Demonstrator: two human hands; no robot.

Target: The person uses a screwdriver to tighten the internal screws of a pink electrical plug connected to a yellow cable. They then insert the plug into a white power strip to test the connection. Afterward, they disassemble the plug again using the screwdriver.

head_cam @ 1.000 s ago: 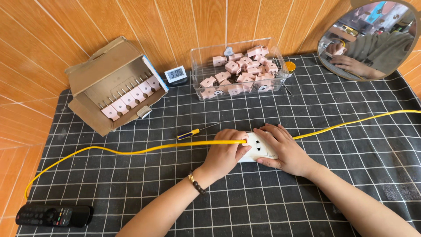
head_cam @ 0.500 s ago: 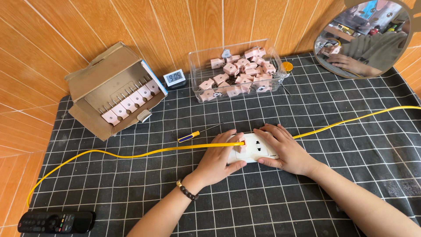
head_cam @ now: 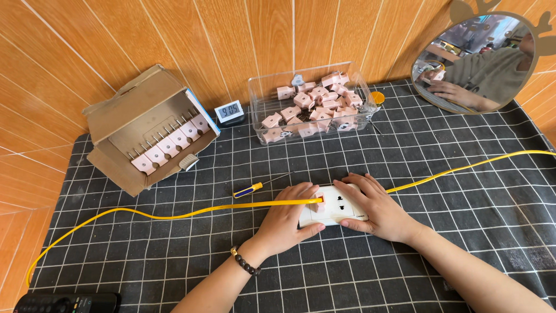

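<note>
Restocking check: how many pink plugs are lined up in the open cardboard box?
6 show in the cardboard box, in a slanted row from lower left to upper right: between. The flap's shadow may hide more.

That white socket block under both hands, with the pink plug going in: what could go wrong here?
The left hand presses a pink plug into the white socket block; a fingertip might get pinched. The yellow cable trails across the mat and could snag the small screwdriver. If the right hand loosens its hold, the block may slide.
</note>
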